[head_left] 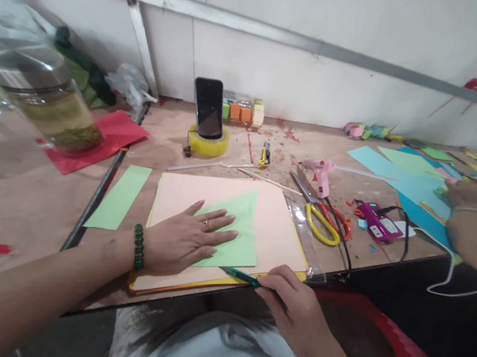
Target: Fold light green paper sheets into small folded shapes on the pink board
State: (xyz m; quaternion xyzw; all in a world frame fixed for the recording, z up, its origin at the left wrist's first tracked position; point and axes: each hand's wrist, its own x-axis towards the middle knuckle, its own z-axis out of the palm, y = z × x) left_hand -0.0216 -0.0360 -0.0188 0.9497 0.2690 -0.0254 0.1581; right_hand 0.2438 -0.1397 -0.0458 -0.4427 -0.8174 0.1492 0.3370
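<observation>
My left hand (187,234) lies flat with fingers spread on a light green sheet of paper (241,234), which has a slanted upper edge. Under that sheet is a stack of pale peach paper (276,209), with yellow and orange sheets showing at its front edge. In my right hand (291,303) is a green utility knife (243,275), its tip near the lower edge of the green sheet. A separate light green strip (120,198) rests on the table to the left of the stack.
Scissors (322,223), a pink glue gun (321,177) and a purple power strip (377,221) lie to the right. A phone (209,108) leans in a yellow tape roll (208,142). A large lidded jar (37,96) stands left. Another person's hand (468,195) is among coloured papers.
</observation>
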